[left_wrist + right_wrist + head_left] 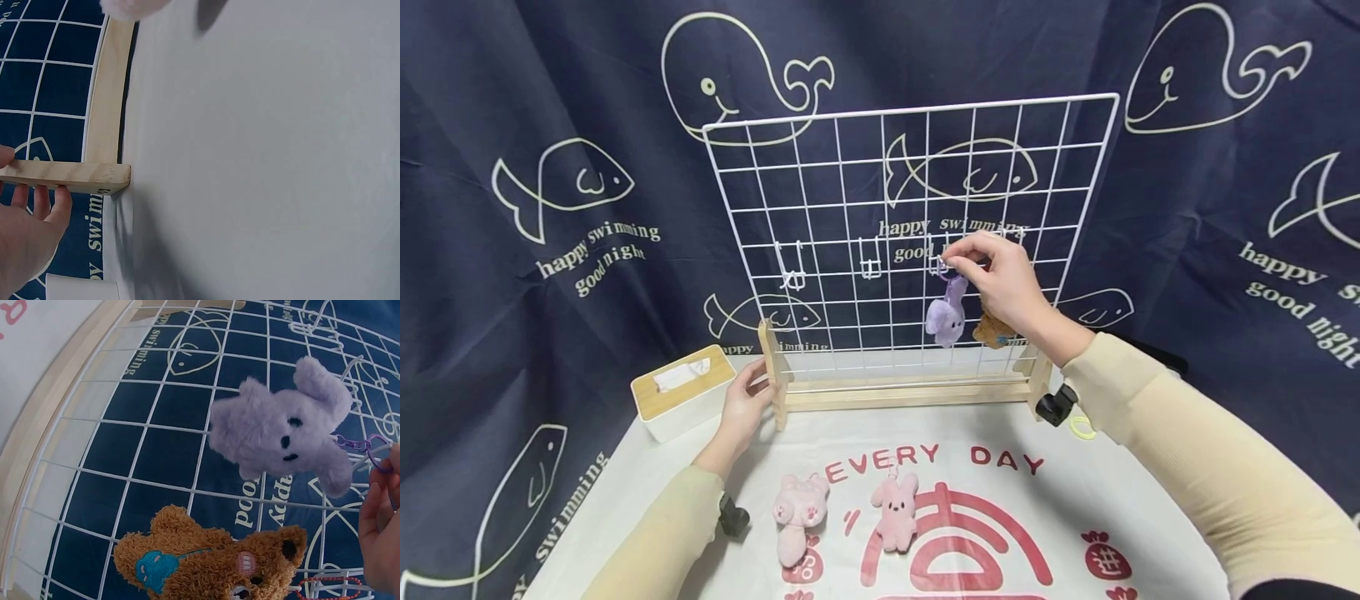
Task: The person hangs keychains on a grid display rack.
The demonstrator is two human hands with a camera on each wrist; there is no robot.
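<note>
My right hand (1003, 279) pinches the purple ring (373, 464) of a lilac plush rabbit keychain (949, 315), right at a white hook (937, 265) on the wire grid panel (858, 205). The rabbit dangles by a short purple chain in front of the grid. Just right of it a brown plush bear keychain (206, 553) hangs with a red bead chain, partly behind my right hand in the head view. Low at the left, my left hand (747, 410) grips the wooden side foot (69, 174) of the grid's stand, thumb on one side and fingers on the other.
Two pink plush keychains lie on the table, one long-tailed (801, 508), the other a rabbit (897, 512). A tissue box (685, 390) stands left of the grid. Two more white hooks (870, 265) hang on the grid's left half. A yellow ring (1082, 427) lies near my right sleeve.
</note>
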